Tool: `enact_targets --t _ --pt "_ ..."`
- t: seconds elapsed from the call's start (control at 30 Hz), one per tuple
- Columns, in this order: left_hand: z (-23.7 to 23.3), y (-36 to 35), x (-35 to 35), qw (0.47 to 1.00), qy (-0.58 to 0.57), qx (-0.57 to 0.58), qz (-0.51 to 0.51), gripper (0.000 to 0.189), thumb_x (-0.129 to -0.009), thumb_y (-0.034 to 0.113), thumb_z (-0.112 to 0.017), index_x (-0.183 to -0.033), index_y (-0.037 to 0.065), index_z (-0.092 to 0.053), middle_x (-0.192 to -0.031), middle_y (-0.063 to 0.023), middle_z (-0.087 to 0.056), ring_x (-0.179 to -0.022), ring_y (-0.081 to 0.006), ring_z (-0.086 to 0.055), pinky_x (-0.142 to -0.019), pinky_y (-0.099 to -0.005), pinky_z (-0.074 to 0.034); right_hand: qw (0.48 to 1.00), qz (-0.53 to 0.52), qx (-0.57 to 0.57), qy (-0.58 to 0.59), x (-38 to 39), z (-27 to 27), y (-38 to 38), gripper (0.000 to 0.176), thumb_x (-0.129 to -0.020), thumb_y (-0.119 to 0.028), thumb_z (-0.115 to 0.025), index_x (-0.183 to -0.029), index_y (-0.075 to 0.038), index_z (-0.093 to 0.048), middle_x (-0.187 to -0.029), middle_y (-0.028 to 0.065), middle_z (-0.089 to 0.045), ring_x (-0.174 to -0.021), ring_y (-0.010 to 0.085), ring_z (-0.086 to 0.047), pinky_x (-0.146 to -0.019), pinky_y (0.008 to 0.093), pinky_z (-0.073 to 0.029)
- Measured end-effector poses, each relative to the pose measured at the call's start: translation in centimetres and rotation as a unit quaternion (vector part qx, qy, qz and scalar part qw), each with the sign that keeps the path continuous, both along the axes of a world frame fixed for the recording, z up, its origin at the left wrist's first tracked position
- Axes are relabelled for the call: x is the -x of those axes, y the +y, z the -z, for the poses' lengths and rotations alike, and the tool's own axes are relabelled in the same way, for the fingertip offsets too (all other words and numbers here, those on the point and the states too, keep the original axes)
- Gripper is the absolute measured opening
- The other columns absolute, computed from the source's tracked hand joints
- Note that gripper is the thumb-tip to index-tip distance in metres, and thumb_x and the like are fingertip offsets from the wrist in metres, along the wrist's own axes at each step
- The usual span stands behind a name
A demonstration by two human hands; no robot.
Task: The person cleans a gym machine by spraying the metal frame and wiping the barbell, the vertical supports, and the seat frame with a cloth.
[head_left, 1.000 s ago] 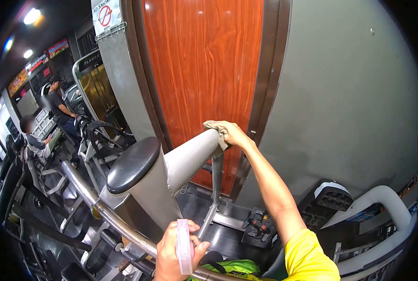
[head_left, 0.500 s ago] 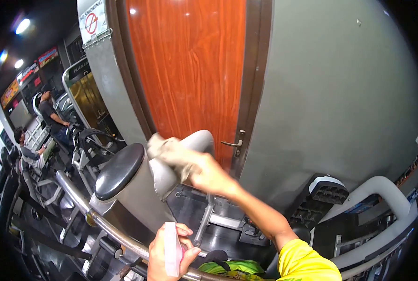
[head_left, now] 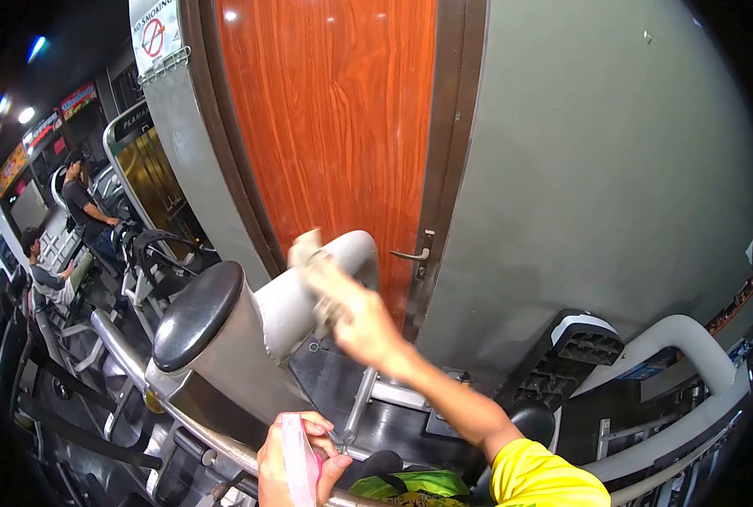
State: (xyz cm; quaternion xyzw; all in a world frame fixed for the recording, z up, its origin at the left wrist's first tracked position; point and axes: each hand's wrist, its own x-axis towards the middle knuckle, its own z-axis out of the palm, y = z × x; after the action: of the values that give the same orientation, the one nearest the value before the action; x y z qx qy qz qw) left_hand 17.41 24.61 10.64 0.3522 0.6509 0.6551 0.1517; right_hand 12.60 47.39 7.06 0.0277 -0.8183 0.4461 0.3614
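Note:
In my right hand [head_left: 366, 328] is a crumpled beige cloth [head_left: 307, 252], pressed against the thick grey curved tube [head_left: 285, 314] of an exercise machine. My right arm reaches forward from a yellow sleeve. My left hand [head_left: 271, 466], low in the view, is closed around a white-topped thing with a pink part [head_left: 299, 465]. It looks like a spray bottle from above, its body mostly hidden by the fingers. Left of the tube stands a grey machine housing with a black oval cap [head_left: 199, 314].
A metal rail [head_left: 192, 424] curves just in front of me. Behind the tube is a reddish wooden door [head_left: 334, 118] with a lever handle [head_left: 412, 255]. A black pedal [head_left: 581, 348] and grey tubing [head_left: 689, 348] are at right. Two people [head_left: 87, 207] are among machines at left.
My right hand with the cloth has shifted along the grey tube, uncovering more of its near end. The left hand keeps its grip. The view has moved slightly.

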Motion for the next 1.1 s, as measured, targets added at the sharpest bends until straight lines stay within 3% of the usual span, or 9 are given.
enact_targets --t 0.1,0.27,0.37,0.43,0.57,0.67,0.83,0.93,1.1 --pt "0.6 -0.1 0.1 1.0 -0.009 -0.019 -0.004 0.049 -0.077 0.01 -0.076 -0.108 -0.003 -0.04 -0.1 -0.0162 -0.049 -0.07 -0.017 -0.058 -0.065 -0.0267 -0.049 0.994 -0.06 -0.075 0.044 -3.3 -0.6 -6.2 0.084 -0.059 0.016 -0.047 -0.137 -0.014 -0.046 -0.145 0.0195 -0.034 -0.137 0.0368 -0.027 -0.109 0.0408 -0.034" --pt "0.1 0.0 0.0 1.0 -0.01 -0.018 -0.011 0.051 -0.076 0.013 -0.077 -0.108 -0.002 -0.041 -0.1 -0.0149 -0.05 -0.071 -0.0158 -0.058 -0.065 -0.0271 -0.048 0.908 0.09 -0.295 0.283 1.7 5.5 -0.4 0.026 -0.069 -0.013 -0.072 -0.095 -0.013 -0.07 -0.104 0.0086 -0.066 -0.107 0.0363 -0.061 -0.09 0.0423 -0.054" --pt "0.1 0.1 0.2 1.0 0.012 -0.005 -0.016 0.05 -0.076 0.014 -0.078 -0.106 -0.002 -0.042 -0.1 -0.0146 -0.051 -0.07 -0.0157 -0.058 -0.066 -0.0273 -0.047 0.966 0.161 -0.134 0.154 3.6 8.3 3.2 0.056 -0.065 0.012 -0.055 -0.119 -0.003 -0.059 -0.137 0.0256 -0.044 -0.126 0.0415 -0.044 -0.104 0.0422 -0.04" --pt "0.1 0.1 0.3 1.0 0.015 -0.001 -0.013 0.05 -0.075 0.014 -0.078 -0.105 -0.003 -0.043 -0.1 -0.0149 -0.051 -0.069 -0.016 -0.058 -0.065 -0.0277 -0.048 0.971 0.146 0.18 0.065 5.4 8.9 4.1 0.067 -0.065 0.017 -0.046 -0.129 -0.004 -0.053 -0.144 0.0251 -0.033 -0.135 0.0365 -0.032 -0.109 0.0391 -0.032" --pt "0.0 0.1 0.1 1.0 -0.001 -0.001 -0.012 0.049 -0.074 0.014 -0.079 -0.104 -0.003 -0.043 -0.099 -0.0149 -0.052 -0.067 -0.0162 -0.059 -0.065 -0.0281 -0.048 0.988 0.097 0.047 0.113 2.0 5.4 -2.7 0.073 -0.058 0.014 -0.041 -0.128 -0.003 -0.054 -0.145 0.0261 -0.032 -0.138 0.0356 -0.026 -0.114 0.0385 -0.019" --pt "-0.4 0.0 0.1 0.999 -0.015 -0.029 0.011 0.049 -0.074 0.016 -0.079 -0.101 -0.003 -0.043 -0.098 -0.0144 -0.052 -0.066 -0.0164 -0.059 -0.064 -0.0286 -0.048 0.957 -0.004 -0.119 0.263 1.7 8.2 -6.7 0.043 -0.064 0.0 -0.064 -0.106 -0.009 -0.066 -0.119 0.0196 -0.06 -0.124 0.045 -0.045 -0.105 0.0519 -0.035" --pt "-1.4 0.0 0.0 0.995 0.089 0.048 0.015 0.029 -0.083 0.008 -0.064 -0.104 -0.002 -0.046 -0.076 -0.0064 -0.053 -0.061 -0.0122 -0.054 -0.058 -0.0221 -0.044 0.882 0.071 -0.335 0.323 3.9 10.1 -0.4 0.01 -0.063 -0.014 -0.071 -0.071 -0.016 -0.066 -0.099 0.0033 -0.067 -0.098 0.0308 -0.064 -0.097 0.0441 -0.048" --pt "-0.2 0.1 -0.4 0.999 0.002 -0.018 -0.039 0.048 -0.075 0.018 -0.079 -0.098 -0.003 -0.043 -0.097 -0.014 -0.052 -0.065 -0.0165 -0.059 -0.065 -0.0288 -0.048 0.949 0.215 -0.135 0.185 5.6 12.4 3.0 0.043 -0.075 0.002 -0.058 -0.119 0.0 -0.058 -0.134 0.0288 -0.044 -0.13 0.0451 -0.036 -0.104 0.0453 -0.039" --pt "-0.4 0.2 -0.2 0.999 0.017 0.013 -0.026 0.049 -0.074 0.02 -0.08 -0.097 -0.003 -0.043 -0.095 -0.0135 -0.052 -0.066 -0.0167 -0.061 -0.065 -0.0286 -0.048 0.946 0.234 0.165 0.15 6.1 10.5 -0.2 0.049 -0.089 -0.001 -0.051 -0.137 -0.006 -0.044 -0.148 0.0234 -0.026 -0.135 0.0389 -0.03 -0.108 0.0388 -0.03"
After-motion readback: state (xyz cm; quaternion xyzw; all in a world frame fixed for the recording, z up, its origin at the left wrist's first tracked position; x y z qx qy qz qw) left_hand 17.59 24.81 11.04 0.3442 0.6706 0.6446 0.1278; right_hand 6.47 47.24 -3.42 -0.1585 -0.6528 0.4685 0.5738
